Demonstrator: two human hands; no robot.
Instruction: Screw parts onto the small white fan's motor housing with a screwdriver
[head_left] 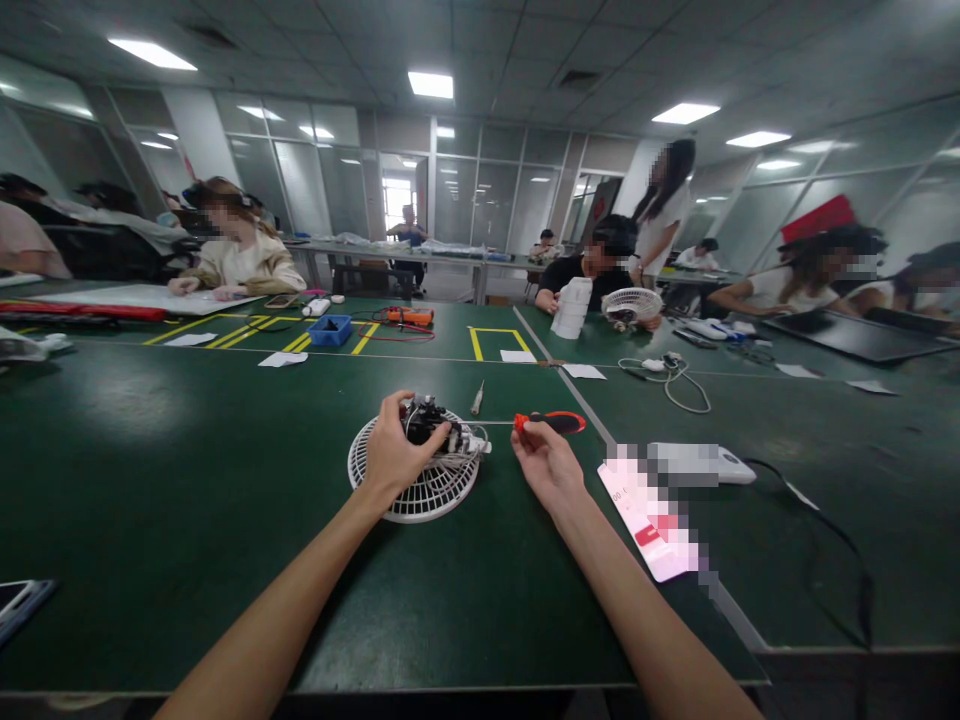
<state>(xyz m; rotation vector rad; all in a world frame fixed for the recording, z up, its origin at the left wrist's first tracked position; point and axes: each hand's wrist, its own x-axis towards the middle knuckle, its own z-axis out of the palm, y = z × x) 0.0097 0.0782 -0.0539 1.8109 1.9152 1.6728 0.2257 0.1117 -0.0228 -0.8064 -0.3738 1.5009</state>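
A white round fan grille (431,500) lies on the green table, with a black fan motor (426,418) and white wires on top of it. My left hand (394,450) is wrapped around the motor from the left, thumb on its near side. In my right hand (551,462) is a screwdriver (559,422) with a red and black handle, pinched by thumb and fingers. Its thin shaft points left and reaches toward the motor; I cannot tell whether the tip touches. A small pale pointed tool (478,398) lies just beyond the grille.
A phone with a pink screen (649,525) and a white device (701,464) with a black cable lie at right. Farther off are a blue bin (330,330), an orange tool (410,317) and a white cable (686,380). Across the table a person holds a white part (574,308) beside another fan (632,305).
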